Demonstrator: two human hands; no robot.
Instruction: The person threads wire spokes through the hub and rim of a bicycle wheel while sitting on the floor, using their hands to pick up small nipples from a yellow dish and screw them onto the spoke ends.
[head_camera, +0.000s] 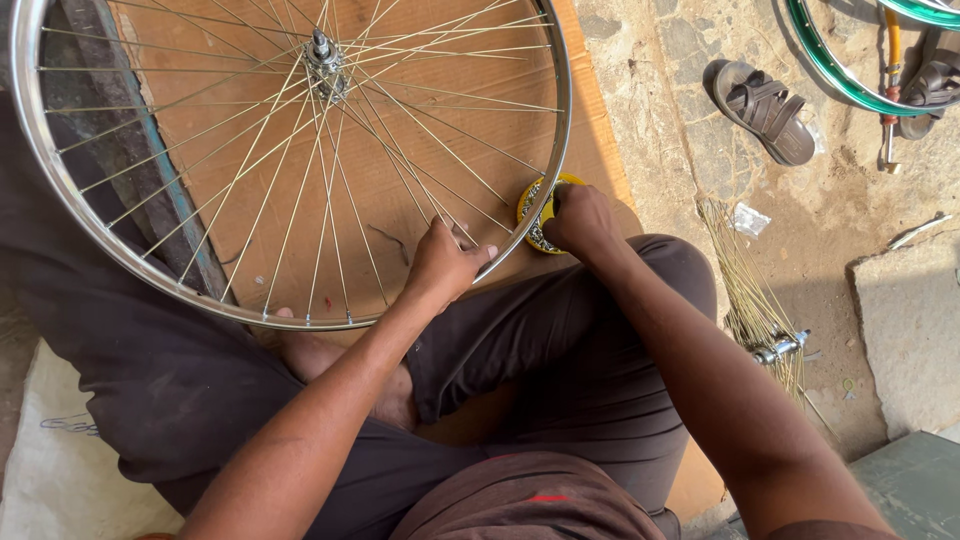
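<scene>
A silver bicycle wheel rim (60, 185) with thin spokes and a central hub (323, 55) rests over my lap and a wooden board (450, 150). My left hand (445, 262) pinches a spoke just inside the rim's lower right arc. My right hand (578, 218) reaches into a small yellow bowl (528, 200) of little metal nipples beside the rim, fingers closed in it; what they grip is hidden.
A bundle of loose spokes (745, 290) and a spare hub (782, 347) lie on the stone ground at right. Sandals (765, 108) and a green rim (830, 70) sit at the top right. A stone slab (910, 330) is at the right edge.
</scene>
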